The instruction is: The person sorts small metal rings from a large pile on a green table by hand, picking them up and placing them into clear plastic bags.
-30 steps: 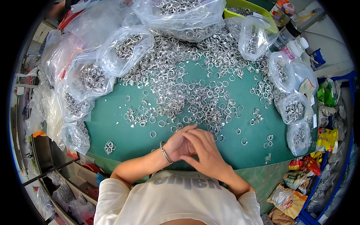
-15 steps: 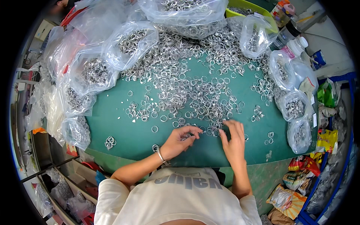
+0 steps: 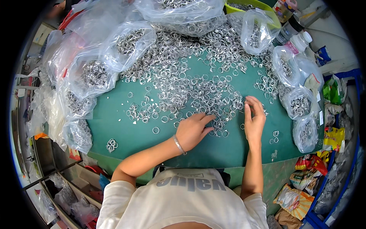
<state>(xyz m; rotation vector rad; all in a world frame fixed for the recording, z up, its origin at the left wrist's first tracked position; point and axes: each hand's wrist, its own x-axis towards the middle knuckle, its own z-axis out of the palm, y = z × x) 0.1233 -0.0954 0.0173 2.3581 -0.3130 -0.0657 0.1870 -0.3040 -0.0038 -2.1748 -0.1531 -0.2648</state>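
Silver metal rings (image 3: 183,95) lie in a loose heap over the middle of a green tabletop (image 3: 114,129). My left hand (image 3: 190,131) reaches into the heap's near edge, palm down. Its thumb and forefinger are apart, with rings (image 3: 218,126) at their tips. A bracelet (image 3: 179,145) circles that wrist. To the right, my right hand (image 3: 254,120) is beside the heap, fingers bent toward the thumb. Whatever is between those fingertips is too small to make out. A single ring (image 3: 242,126) lies near its thumb. The hand partly covers a small ring cluster.
Clear plastic bags of rings line the left (image 3: 95,74), back (image 3: 181,17) and right (image 3: 299,105) of the table. A yellow-green basin (image 3: 271,17) and bottles (image 3: 301,41) stand at the back right. Small ring groups (image 3: 111,145) lie apart, near left and right.
My left hand has moved forward and right onto the rings, its fingers stretching out. My right hand has moved away from the heap's near edge, to the right and farther forward.
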